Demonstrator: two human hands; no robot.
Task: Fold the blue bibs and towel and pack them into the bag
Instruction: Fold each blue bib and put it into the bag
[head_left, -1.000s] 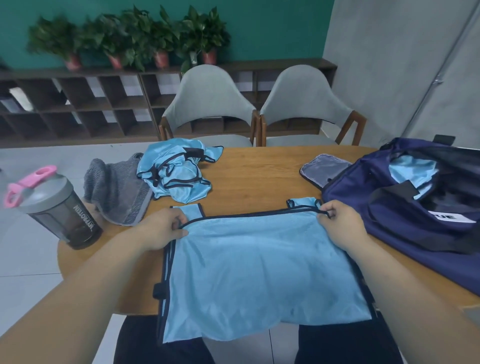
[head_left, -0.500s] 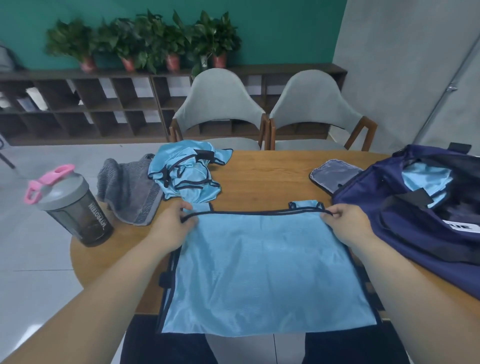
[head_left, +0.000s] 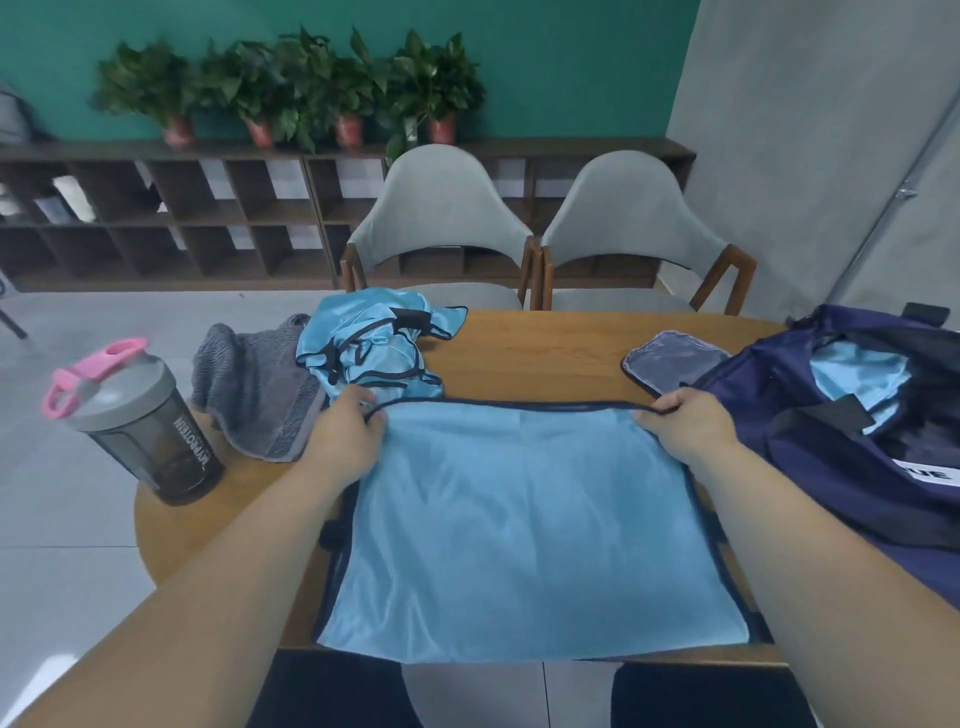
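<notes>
The bib (head_left: 519, 519) lies flat at the bench's (head_left: 545, 353) near edge, its far hem stretched between both grips. The left grip (head_left: 353, 431) pinches the far-left corner, and the right grip (head_left: 685, 421) pinches the far-right corner beside the bag (head_left: 831, 467). Compared with half a second ago, the hem lies farther out and covers the strap ends.

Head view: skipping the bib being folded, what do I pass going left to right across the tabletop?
Dark translucent shaker bottle with grey lid and pink cap → crumpled grey knitted towel → bunched light-blue bib with dark trim → grey-lined oval flap → navy fabric duffel bag.
</notes>
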